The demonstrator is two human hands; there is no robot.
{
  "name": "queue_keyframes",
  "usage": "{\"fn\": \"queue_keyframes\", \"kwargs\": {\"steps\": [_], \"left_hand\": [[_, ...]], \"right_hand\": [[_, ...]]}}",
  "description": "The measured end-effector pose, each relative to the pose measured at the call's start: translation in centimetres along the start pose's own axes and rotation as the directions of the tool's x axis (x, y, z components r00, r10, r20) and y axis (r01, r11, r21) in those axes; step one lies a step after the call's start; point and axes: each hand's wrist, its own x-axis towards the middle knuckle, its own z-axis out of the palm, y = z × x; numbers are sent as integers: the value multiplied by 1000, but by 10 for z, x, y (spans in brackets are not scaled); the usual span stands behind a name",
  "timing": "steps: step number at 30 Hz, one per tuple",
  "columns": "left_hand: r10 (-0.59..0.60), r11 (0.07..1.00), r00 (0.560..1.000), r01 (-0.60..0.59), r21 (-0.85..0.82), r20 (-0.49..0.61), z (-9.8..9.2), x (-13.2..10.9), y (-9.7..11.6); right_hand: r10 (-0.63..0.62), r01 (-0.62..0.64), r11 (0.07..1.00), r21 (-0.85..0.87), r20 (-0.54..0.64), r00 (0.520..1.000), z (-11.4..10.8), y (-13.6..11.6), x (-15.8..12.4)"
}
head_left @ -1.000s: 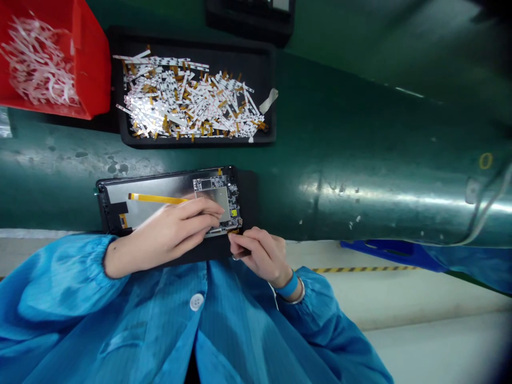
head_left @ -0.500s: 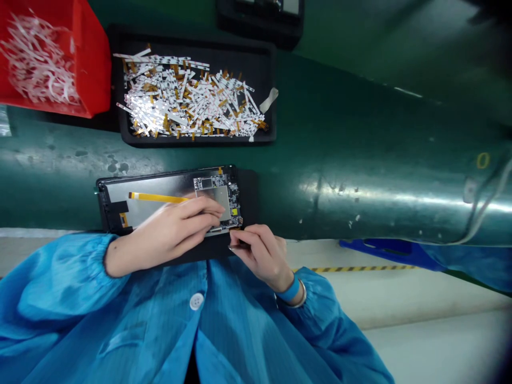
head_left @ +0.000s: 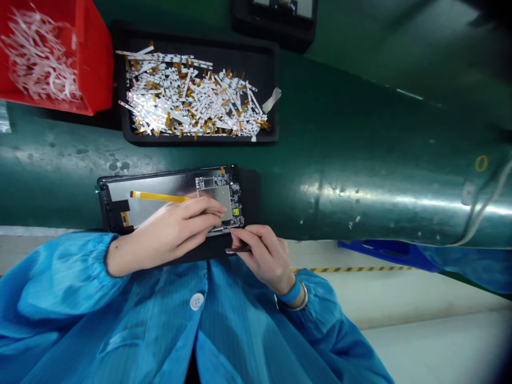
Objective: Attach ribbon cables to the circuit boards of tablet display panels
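Note:
An opened tablet [head_left: 160,181] lies back up at the bench edge, its circuit board [head_left: 236,194] bare at the right end. A yellow flat ribbon cable [head_left: 158,197] stretches across its silver back and passes under my left hand [head_left: 180,224]. That hand rests over the board with fingers stretched out and slightly apart; its fingertips touch the board area. My right hand [head_left: 264,253] is closed at the tablet's lower right corner. Between its fingers is a slim metal tool [head_left: 236,249], partly hidden, its exact kind unclear. The fingertips of this hand meet the board's lower edge.
Beyond the tablet, a black tray [head_left: 268,53] holds many white strips with amber ends [head_left: 192,98]. A red bin [head_left: 96,69] of pale strips stands at far left. A black box [head_left: 276,24] sits at the back. A blue object [head_left: 384,253] and a cable [head_left: 488,205] are at right.
The metal tool in my right hand is tilted differently and shows more of its length. My left hand stays on the board. The whole view has shifted slightly.

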Motion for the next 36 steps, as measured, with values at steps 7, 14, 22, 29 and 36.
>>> {"fn": "queue_keyframes", "kwargs": {"steps": [7,14,22,29,36], "left_hand": [[10,1000,1000,-10,4,0,1,0,-1],[10,1000,1000,-10,1,-5,0,-1,-1],[3,1000,1000,-3,1,10,-1,2,-1],[3,1000,1000,-3,-5,18,-2,3,0],[19,1000,1000,-19,-8,-10,0,3,-1]], "right_hand": [[127,-135,985,105,86,988,-9,1,13],[147,-194,946,261,189,971,-18,10,22],[169,-236,932,276,247,954,-19,9,25],[171,-203,941,270,137,976,-14,11,19],[67,-77,973,218,52,996,-9,16,17]]}}
